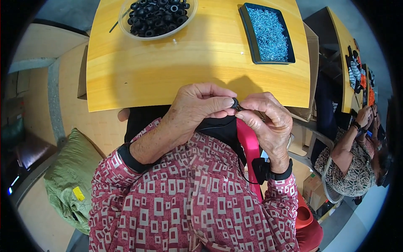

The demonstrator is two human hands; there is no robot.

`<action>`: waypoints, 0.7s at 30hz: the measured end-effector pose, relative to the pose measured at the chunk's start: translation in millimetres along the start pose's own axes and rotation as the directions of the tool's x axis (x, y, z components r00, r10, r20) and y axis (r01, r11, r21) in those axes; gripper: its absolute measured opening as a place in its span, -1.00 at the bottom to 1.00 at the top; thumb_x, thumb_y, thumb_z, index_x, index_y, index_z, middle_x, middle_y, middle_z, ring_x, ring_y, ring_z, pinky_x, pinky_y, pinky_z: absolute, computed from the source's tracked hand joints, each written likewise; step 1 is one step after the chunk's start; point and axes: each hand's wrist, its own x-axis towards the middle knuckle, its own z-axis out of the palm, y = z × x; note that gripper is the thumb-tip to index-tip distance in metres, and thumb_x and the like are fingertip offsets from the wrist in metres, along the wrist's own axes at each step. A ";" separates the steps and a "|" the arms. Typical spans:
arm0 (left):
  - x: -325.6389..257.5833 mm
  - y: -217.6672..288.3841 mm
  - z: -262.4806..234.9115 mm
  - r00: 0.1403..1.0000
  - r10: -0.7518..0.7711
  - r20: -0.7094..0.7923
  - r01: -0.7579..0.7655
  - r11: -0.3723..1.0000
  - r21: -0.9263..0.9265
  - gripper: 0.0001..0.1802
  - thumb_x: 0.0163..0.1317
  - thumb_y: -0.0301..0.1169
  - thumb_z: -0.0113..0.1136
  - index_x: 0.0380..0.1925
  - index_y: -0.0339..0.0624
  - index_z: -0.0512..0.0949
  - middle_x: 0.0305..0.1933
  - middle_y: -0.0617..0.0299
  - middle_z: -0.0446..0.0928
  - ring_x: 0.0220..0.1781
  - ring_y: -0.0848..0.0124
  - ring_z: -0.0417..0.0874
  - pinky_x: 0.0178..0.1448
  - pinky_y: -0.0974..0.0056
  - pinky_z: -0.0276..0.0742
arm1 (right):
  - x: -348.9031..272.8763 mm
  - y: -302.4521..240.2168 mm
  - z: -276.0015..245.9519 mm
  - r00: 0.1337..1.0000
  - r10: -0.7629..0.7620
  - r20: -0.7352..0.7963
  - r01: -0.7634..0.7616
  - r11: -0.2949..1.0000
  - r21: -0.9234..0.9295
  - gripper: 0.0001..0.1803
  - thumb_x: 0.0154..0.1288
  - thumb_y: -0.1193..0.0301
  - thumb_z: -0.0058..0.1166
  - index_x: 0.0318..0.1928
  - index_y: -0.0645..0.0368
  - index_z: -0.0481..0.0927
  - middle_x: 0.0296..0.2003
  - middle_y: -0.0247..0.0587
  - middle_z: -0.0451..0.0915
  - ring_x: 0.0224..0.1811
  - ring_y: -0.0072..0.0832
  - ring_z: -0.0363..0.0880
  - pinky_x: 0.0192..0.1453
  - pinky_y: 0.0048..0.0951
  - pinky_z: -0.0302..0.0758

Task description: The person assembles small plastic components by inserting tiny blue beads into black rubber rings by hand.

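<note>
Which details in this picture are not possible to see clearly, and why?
In the head view:
Black piece: partly hidden by the left hand.
Right hand: fingertip contact too small to tell.
Bowl: far rim cut off by the picture's top edge.
Blue pieces: each too small to tell its exact shape.

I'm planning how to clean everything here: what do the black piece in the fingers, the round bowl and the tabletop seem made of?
Black piece: perhaps rubber or plastic; dark, faintly shiny, too small to settle.
Bowl: likely smooth plastic; the rim looks translucent.
Tabletop: wood or wood-look laminate, lightly glossy; grain-like streaks show.
</note>
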 end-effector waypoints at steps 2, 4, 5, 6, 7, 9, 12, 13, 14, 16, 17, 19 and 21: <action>-0.4 -0.9 -0.6 1.000 -0.009 0.000 0.009 1.000 0.004 -0.77 0.20 -0.47 0.22 -0.15 -0.33 0.57 -0.29 0.17 0.60 -0.27 0.49 0.66 -0.16 0.53 0.63 | -1.9 2.1 0.3 1.000 0.027 0.010 -0.027 0.999 0.025 -0.82 0.00 0.60 0.30 -0.33 0.28 0.62 -0.36 -0.21 0.59 -0.34 -0.46 0.57 -0.27 -0.51 0.49; -0.5 -1.1 -1.1 1.000 -0.018 0.000 0.018 1.000 0.008 -0.77 0.19 -0.47 0.23 -0.15 -0.33 0.57 -0.29 0.17 0.60 -0.28 0.49 0.66 -0.16 0.54 0.63 | -2.9 2.2 1.1 0.998 0.053 0.020 -0.054 0.997 0.048 -0.83 -0.01 0.59 0.31 -0.34 0.29 0.62 -0.38 -0.21 0.59 -0.35 -0.46 0.57 -0.27 -0.50 0.49; -0.5 -0.5 -1.2 1.000 -0.016 -0.001 0.016 1.000 0.016 -0.77 0.20 -0.47 0.22 -0.15 -0.33 0.57 -0.29 0.17 0.60 -0.28 0.49 0.66 -0.16 0.54 0.63 | -3.3 1.2 1.9 0.999 0.047 0.005 -0.047 0.999 0.022 -0.83 -0.01 0.59 0.31 -0.35 0.29 0.62 -0.39 -0.21 0.60 -0.36 -0.46 0.57 -0.27 -0.51 0.49; -0.4 -0.3 -1.3 1.000 -0.013 -0.003 0.014 1.000 0.023 -0.77 0.20 -0.46 0.22 -0.15 -0.33 0.57 -0.29 0.17 0.60 -0.28 0.49 0.66 -0.16 0.54 0.63 | -3.7 0.0 2.7 0.999 0.041 -0.010 -0.041 0.999 -0.005 -0.84 -0.02 0.58 0.32 -0.37 0.29 0.62 -0.41 -0.21 0.60 -0.36 -0.46 0.57 -0.28 -0.51 0.49; -0.2 -0.5 -1.3 1.000 -0.014 -0.003 0.014 1.000 0.023 -0.77 0.20 -0.46 0.22 -0.15 -0.33 0.57 -0.29 0.17 0.60 -0.28 0.49 0.66 -0.16 0.54 0.63 | -4.2 -2.7 3.3 0.999 0.041 -0.010 -0.041 0.999 -0.005 -0.84 -0.02 0.58 0.32 -0.37 0.29 0.62 -0.41 -0.21 0.60 -0.36 -0.46 0.57 -0.28 -0.51 0.49; 0.3 -1.1 -1.2 1.000 -0.017 -0.005 0.018 1.000 0.024 -0.77 0.20 -0.46 0.22 -0.16 -0.33 0.58 -0.30 0.18 0.60 -0.29 0.51 0.66 -0.17 0.55 0.62 | -4.8 -7.6 4.2 0.999 0.000 -0.033 -0.003 0.995 -0.103 -0.85 -0.02 0.58 0.32 -0.38 0.29 0.62 -0.43 -0.21 0.60 -0.38 -0.45 0.57 -0.29 -0.52 0.49; -0.7 -1.9 -2.0 1.000 -0.012 0.016 0.011 0.999 0.038 -0.77 0.21 -0.45 0.22 -0.16 -0.32 0.58 -0.31 0.18 0.61 -0.30 0.53 0.65 -0.18 0.56 0.61 | -5.9 -6.9 3.4 1.000 0.010 -0.014 -0.012 0.994 -0.110 -0.85 -0.02 0.58 0.32 -0.39 0.28 0.62 -0.42 -0.21 0.60 -0.38 -0.46 0.57 -0.28 -0.54 0.49; -0.9 -1.8 -2.1 1.000 -0.013 0.017 0.012 0.999 0.039 -0.77 0.21 -0.45 0.22 -0.16 -0.32 0.58 -0.31 0.18 0.61 -0.30 0.53 0.65 -0.18 0.56 0.61 | -5.8 -6.1 3.0 1.000 0.011 -0.016 -0.013 0.994 -0.109 -0.85 -0.02 0.58 0.32 -0.39 0.28 0.62 -0.42 -0.21 0.60 -0.38 -0.46 0.57 -0.28 -0.54 0.49; -1.0 -1.5 -2.1 1.000 -0.009 0.016 0.008 0.998 0.057 -0.77 0.21 -0.45 0.22 -0.16 -0.32 0.59 -0.31 0.19 0.61 -0.30 0.53 0.65 -0.18 0.55 0.60 | -5.7 -4.5 2.4 0.999 0.038 0.001 -0.038 0.998 -0.059 -0.85 -0.01 0.58 0.31 -0.38 0.28 0.62 -0.42 -0.21 0.60 -0.37 -0.47 0.57 -0.26 -0.55 0.49; -1.6 -0.8 -2.4 1.000 -0.006 0.016 0.005 0.997 0.078 -0.77 0.20 -0.45 0.22 -0.16 -0.31 0.59 -0.32 0.19 0.61 -0.30 0.52 0.65 -0.17 0.55 0.60 | -6.4 -0.3 1.1 0.998 0.065 0.017 -0.065 0.998 -0.010 -0.85 -0.01 0.58 0.31 -0.37 0.27 0.62 -0.42 -0.22 0.60 -0.35 -0.48 0.57 -0.24 -0.56 0.49; -1.8 0.2 -2.9 0.999 0.020 0.045 -0.025 0.992 0.123 -0.78 0.20 -0.45 0.23 -0.17 -0.32 0.59 -0.31 0.19 0.61 -0.29 0.52 0.65 -0.15 0.54 0.59 | -7.2 2.5 0.5 0.997 0.065 0.032 -0.066 0.997 0.034 -0.84 0.00 0.58 0.31 -0.35 0.28 0.61 -0.41 -0.23 0.60 -0.34 -0.49 0.57 -0.23 -0.55 0.49; -1.1 0.8 -2.7 0.996 0.042 0.074 -0.054 0.984 0.169 -0.78 0.19 -0.46 0.23 -0.18 -0.33 0.59 -0.30 0.19 0.61 -0.29 0.51 0.65 -0.14 0.52 0.58 | -8.8 4.9 0.1 0.997 0.065 0.046 -0.068 0.994 0.080 -0.83 0.01 0.59 0.30 -0.33 0.28 0.61 -0.40 -0.23 0.60 -0.32 -0.49 0.57 -0.21 -0.55 0.49; 0.1 0.3 -2.4 0.992 0.085 0.089 -0.106 0.957 0.270 -0.77 0.19 -0.50 0.22 -0.16 -0.32 0.57 -0.30 0.17 0.61 -0.27 0.52 0.64 -0.13 0.49 0.57 | -10.2 6.4 0.5 0.990 0.138 0.042 -0.144 0.967 0.208 -0.75 0.01 0.60 0.28 -0.22 0.26 0.62 -0.40 -0.25 0.60 -0.31 -0.49 0.56 -0.21 -0.51 0.49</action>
